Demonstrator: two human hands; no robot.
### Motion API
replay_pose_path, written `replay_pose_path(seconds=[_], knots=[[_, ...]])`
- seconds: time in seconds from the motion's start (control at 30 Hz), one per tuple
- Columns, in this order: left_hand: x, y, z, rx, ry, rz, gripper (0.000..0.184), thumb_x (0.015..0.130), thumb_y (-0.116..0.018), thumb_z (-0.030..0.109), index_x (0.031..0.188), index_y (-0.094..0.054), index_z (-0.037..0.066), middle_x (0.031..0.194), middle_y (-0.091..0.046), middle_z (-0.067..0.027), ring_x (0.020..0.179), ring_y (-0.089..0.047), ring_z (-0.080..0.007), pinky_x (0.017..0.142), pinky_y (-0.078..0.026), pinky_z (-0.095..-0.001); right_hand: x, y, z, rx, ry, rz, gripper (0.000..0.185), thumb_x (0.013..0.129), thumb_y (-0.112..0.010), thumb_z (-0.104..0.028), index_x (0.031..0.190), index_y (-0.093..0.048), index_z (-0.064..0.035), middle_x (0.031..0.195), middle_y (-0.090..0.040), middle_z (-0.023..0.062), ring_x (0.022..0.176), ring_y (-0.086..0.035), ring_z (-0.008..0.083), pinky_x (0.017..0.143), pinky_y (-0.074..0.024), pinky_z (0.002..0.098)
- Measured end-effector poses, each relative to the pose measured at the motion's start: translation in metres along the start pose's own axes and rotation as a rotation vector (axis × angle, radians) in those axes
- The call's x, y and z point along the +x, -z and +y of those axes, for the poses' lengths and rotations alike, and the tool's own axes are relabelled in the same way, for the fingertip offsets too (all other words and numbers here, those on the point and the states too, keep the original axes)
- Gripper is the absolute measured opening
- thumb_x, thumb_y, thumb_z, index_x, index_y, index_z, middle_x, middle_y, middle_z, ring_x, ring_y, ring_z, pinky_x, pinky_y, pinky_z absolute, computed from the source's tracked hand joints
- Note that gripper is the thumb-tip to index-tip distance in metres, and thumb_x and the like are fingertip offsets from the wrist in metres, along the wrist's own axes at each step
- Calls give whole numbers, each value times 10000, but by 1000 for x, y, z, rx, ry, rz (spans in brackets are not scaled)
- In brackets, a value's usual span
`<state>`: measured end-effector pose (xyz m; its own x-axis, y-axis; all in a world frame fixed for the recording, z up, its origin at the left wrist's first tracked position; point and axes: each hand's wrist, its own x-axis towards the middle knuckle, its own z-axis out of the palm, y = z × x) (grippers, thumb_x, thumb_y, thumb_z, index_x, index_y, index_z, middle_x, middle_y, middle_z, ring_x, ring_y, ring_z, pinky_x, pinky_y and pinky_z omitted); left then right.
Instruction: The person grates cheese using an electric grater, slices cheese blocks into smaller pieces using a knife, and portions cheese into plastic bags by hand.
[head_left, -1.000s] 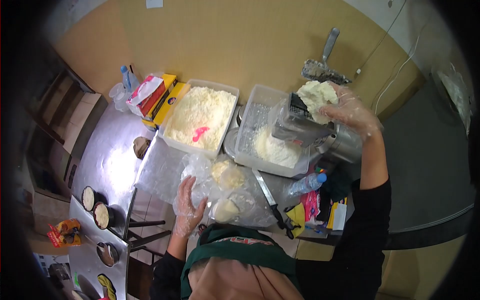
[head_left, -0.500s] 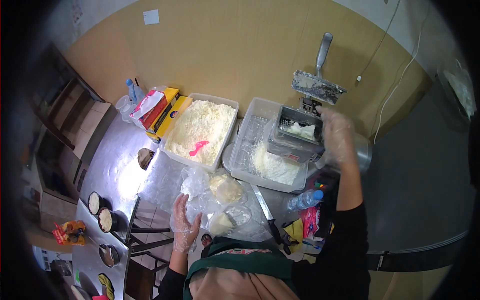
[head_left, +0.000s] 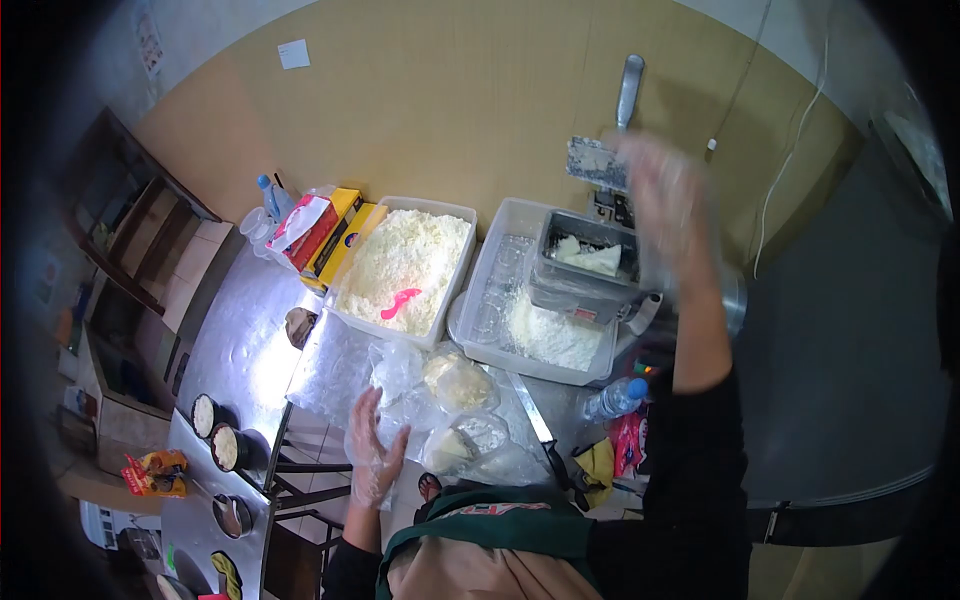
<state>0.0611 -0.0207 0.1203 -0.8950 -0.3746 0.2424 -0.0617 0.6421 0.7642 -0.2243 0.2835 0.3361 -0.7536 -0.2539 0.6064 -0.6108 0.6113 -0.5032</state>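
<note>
Head view: white chunks [head_left: 600, 260] in hopper [head_left: 568, 290]

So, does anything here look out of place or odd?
Two things, perhaps. A small bright pink object lies on the pale crumbly food in a translucent plastic tub, its colour out of keeping. And a long, black-handled steel knife lies bare-bladed beside clear plastic bags, where it might get knocked.

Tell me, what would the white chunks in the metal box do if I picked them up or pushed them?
The chunks might crumble, since their edges look uneven and a loose white pile lies in the tub below. They probably wouldn't roll, because they look angular. Pushed, they likely couldn't slide far: the walls of the box surround them.
</note>
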Motion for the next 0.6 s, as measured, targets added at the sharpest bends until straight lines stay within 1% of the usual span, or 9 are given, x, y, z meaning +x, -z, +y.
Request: replay_pose_path(seconds=[0.07, 0.17, 0.23, 0.27, 0.33, 0.43, 0.47, 0.57, 0.6], knots=[[22, 5, 21, -34, -65, 5, 680, 797, -743, 73, 1414, -456, 55, 1427, -449, -214, 1273, -513, -373, 1021, -475, -439, 55, -4, 28, -187, -39, 279, 330, 958, -568, -243, 1206, -648, -41, 1146, -686, 202, 1084, -656, 269, 939, -488, 385], [70, 16, 81, -47, -284, 38, 680, 793, -761, 84, 1406, -470, 52, 1429, -459, -211, 1273, -520, -372, 1022, -477, -429, 126, -16, 78, -390, -141, 82, 406, 952, -597, -383, 1129, -659, -22, 1068, -696, 144, 1007, -653, 210, 872, -491, 355], [100, 17, 117, -80, -462, 35, 661, 801, -771, 139, 1393, -492, 51, 1422, -481, -208, 1285, -511, -384, 1046, -450, -434, 138, -23, 94, 176, -316, 137, 510, 929, -613, -521, 1059, -665, -30, 983, -678, 72, 949, -637, 176, 840, -489, 336], [114, 17, 137, -55, -543, 41, 659, 804, -774, 179, 1388, -498, 50, 1410, -496, -210, 1291, -507, -388, 1054, -438, -443, 134, -24, 88, 177, -318, 136, 510, 929, -613, -521, 1059, -665, -30, 983, -678, 72, 949, -637, 176, 840, -489, 336], [140, 11, 174, -59, -664, 26, 655, 817, -769, 249, 1381, -505, 46, 1380, -525, -216, 1289, -507, -393, 1064, -418, -457, 111, -25, 62, 525, -209, 229, 530, 940, -595, -562, 1025, -679, -46, 937, -649, 30, 938, -623, 149, 813, -486, 309], [176, -12, 219, -174, -796, 13, 637, 843, -740, 332, 1363, -518, 37, 1337, -555, -223, 1256, -529, -389, 1063, -409, -452, 50, -35, 19, 692, 74, 265, 502, 975, -562, -529, 1038, -687, -47, 961, -670, 55, 962, -636, 174, 835, -498, 341], [188, -24, 230, -202, -800, 11, 631, 850, -724, 359, 1354, -524, 35, 1324, -563, -223, 1246, -534, -390, 1059, -411, -443, 26, -31, 6, 695, 63, 259, 502, 975, -562, -529, 1038, -687, -47, 961, -670, 55, 962, -636, 174, 835, -498, 341], [216, -62, 261, -312, -808, -24, 611, 857, -698, 395, 1324, -549, 30, 1288, -585, -223, 1214, -552, -382, 1040, -423, -425, -14, -37, 2, 146, 86, 61, 446, 1018, -531, -441, 1167, -648, -37, 1083, -676, 87, 997, -640, 186, 877, -501, 365], [220, -72, 268, -399, -818, -49, 595, 857, -687, 403, 1303, -569, 27, 1264, -598, -222, 1193, -565, -375, 1023, -433, -417, -21, -60, 24, 448, 132, 205, 414, 1024, -535, -389, 1215, -613, -30, 1139, -665, 92, 1021, -639, 181, 900, -500, 362]])
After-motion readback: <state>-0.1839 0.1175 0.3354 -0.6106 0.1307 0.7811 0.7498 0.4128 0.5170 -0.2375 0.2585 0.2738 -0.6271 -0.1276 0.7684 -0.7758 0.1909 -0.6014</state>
